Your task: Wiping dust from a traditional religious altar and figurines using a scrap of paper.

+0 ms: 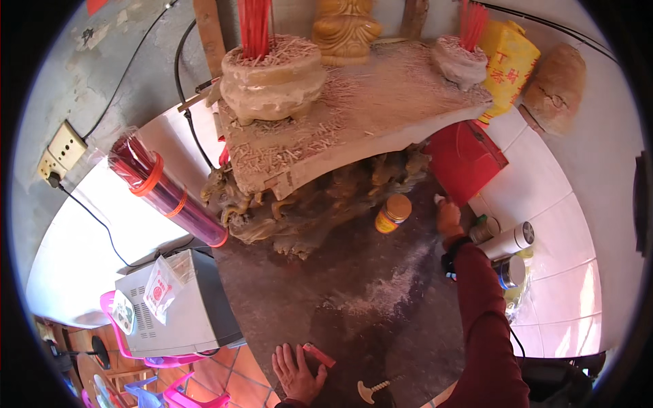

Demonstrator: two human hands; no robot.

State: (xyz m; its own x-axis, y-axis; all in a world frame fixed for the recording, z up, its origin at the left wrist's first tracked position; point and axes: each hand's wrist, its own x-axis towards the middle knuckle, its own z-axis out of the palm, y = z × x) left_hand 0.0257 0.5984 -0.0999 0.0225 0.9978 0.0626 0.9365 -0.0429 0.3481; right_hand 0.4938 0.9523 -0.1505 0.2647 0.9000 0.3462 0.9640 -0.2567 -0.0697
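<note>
My right hand reaches to the right side of the dark tabletop, just below a red box or packet. Its fingers are curled around something small and whitish that I cannot make out. Flat on the near edge lies my left hand, fingers spread, beside a small red box. A pale T-shaped tool with a twisted shaft rests right of it. A jar with a gold lid stands mid-table. Pale dust and ash are scattered over the surface.
A dusty altar shelf holds two incense burners with red sticks and a carved figure. Jars and a white flask stand by my right forearm. A clear tube of incense leans at left, above a grey appliance.
</note>
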